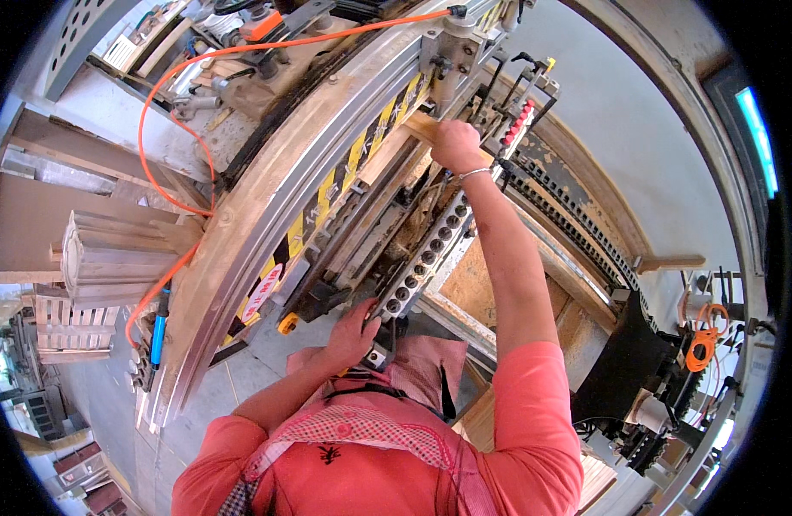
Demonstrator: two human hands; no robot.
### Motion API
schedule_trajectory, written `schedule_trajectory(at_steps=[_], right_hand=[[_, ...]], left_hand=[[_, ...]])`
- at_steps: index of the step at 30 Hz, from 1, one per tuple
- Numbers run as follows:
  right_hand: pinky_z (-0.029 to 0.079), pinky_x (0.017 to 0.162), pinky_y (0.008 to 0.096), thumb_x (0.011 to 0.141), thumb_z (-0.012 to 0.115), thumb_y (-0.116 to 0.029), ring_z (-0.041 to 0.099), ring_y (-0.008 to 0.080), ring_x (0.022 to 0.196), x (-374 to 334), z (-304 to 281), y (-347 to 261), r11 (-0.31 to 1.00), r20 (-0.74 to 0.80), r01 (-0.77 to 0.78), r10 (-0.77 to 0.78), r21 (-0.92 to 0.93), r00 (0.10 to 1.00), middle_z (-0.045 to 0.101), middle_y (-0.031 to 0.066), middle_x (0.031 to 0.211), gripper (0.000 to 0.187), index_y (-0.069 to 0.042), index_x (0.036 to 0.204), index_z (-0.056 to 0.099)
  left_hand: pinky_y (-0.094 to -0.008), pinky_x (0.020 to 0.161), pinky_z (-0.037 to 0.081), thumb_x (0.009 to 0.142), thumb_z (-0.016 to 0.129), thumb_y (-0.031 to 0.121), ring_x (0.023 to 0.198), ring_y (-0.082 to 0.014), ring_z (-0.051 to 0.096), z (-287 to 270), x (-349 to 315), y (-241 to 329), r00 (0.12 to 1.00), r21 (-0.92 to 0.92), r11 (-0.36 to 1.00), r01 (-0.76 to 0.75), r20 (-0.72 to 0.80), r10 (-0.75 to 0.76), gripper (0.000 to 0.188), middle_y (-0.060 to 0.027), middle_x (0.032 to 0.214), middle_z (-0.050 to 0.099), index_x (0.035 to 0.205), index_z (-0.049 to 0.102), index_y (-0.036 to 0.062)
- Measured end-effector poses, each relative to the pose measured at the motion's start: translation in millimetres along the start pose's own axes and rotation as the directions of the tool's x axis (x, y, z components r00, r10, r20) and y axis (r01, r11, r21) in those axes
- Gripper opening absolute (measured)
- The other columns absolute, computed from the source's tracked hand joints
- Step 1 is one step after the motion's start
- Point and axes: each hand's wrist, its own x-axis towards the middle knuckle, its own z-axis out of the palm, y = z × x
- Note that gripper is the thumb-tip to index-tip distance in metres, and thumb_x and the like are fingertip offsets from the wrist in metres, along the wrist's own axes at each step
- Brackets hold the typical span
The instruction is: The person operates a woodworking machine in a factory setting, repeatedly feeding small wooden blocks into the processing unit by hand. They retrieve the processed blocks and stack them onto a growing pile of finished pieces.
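Observation:
My right hand (458, 146) reaches far across a woodworking machine, its fingers closed on the end of a pale wooden piece (420, 127). That piece lies by the machine's yellow-and-black striped edge. Close to my body, my left hand (353, 335) is closed around the near end of a metal rail (423, 258) with a row of round dark holes. Part of its fingers is hidden behind the rail. A second pale wooden strip (383, 163) rests along the striped edge, between the two hands.
An orange air hose (144, 129) loops over the wooden beam (241, 185) at left. Red knobs (518, 122) and metal clamps stand beyond my right hand. Sawdust lies in the machine bed (482, 288). Bundled wooden slats (121, 258) stand on the left, a lit screen (757, 138) at far right.

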Motion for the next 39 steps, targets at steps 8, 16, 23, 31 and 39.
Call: schedule_trajectory(at_steps=[8,16,23,31,39], right_hand=[[0.052,0.068,0.0358,0.066,0.057,-0.012,0.064,0.0276,0.078,8,19,6,1.0,-0.084,0.001,-0.004,-0.025,0.996,0.065,0.013,0.081,0.016,-0.005,0.079,0.064],[0.052,0.065,0.034,0.069,0.057,-0.012,0.064,0.0246,0.076,8,26,10,1.0,-0.128,0.02,-0.022,-0.017,0.992,0.065,0.0103,0.08,0.012,-0.007,0.075,0.065],[0.052,0.067,0.035,0.067,0.057,-0.012,0.064,0.0276,0.078,5,28,10,0.998,-0.16,0.055,-0.05,0.027,0.986,0.065,0.0133,0.08,0.015,-0.004,0.078,0.063],[0.051,0.068,0.035,0.069,0.059,-0.016,0.063,0.0239,0.084,2,23,5,1.0,-0.099,-0.012,0.009,-0.024,0.995,0.065,0.0072,0.085,0.016,-0.01,0.081,0.068],[0.045,0.077,0.0408,0.065,0.066,-0.01,0.054,0.0323,0.09,-116,3,-45,0.937,-0.663,-0.008,0.253,0.35,0.705,0.054,0.0151,0.095,0.041,-0.002,0.102,0.052]], left_hand=[[-0.0416,0.087,0.041,0.088,0.045,0.026,0.101,-0.0386,0.052,-2,3,7,0.996,0.049,0.996,0.076,0.043,-0.078,0.042,-0.0238,0.111,0.053,0.122,0.043,0.0027],[-0.0421,0.086,0.041,0.089,0.043,0.025,0.1,-0.0406,0.052,-3,3,9,0.997,0.066,0.997,0.044,0.054,-0.047,0.041,-0.0259,0.108,0.054,0.121,0.043,-0.0007],[-0.0435,0.083,0.042,0.09,0.043,0.025,0.096,-0.0426,0.053,-3,0,8,0.998,0.086,0.996,0.026,0.06,-0.031,0.039,-0.0266,0.105,0.055,0.119,0.044,-0.0018],[-0.0422,0.082,0.043,0.089,0.044,0.027,0.096,-0.041,0.053,-6,2,5,0.995,0.048,0.996,0.069,0.062,-0.072,0.04,-0.0254,0.105,0.055,0.119,0.045,-0.0007],[-0.0389,0.091,0.039,0.089,0.045,0.027,0.107,-0.0361,0.05,5,7,-15,0.99,0.01,0.99,-0.138,-0.016,0.138,0.045,-0.0245,0.116,0.051,0.124,0.041,-0.0006]])
